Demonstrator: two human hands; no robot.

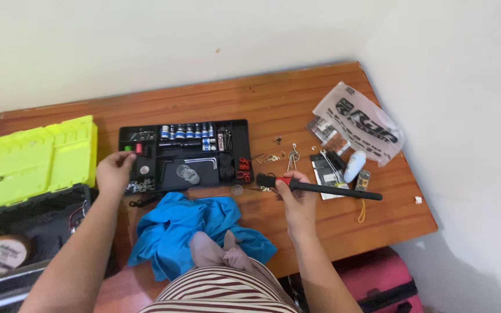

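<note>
Wooden table (297, 104) fills a white-walled corner. On it lies a black tray (184, 155) of small parts, with a blue cloth (187, 229) just below it. Left hand (114, 172) rests at the tray's left edge, fingers curled; whether they pinch anything cannot be told. Right hand (298, 196) grips a black tool (320, 188) near its red-marked end, the shaft pointing right. A plastic bag (359, 124) lies near the wall, a yellow toolbox (30, 162) sits at the left.
</note>
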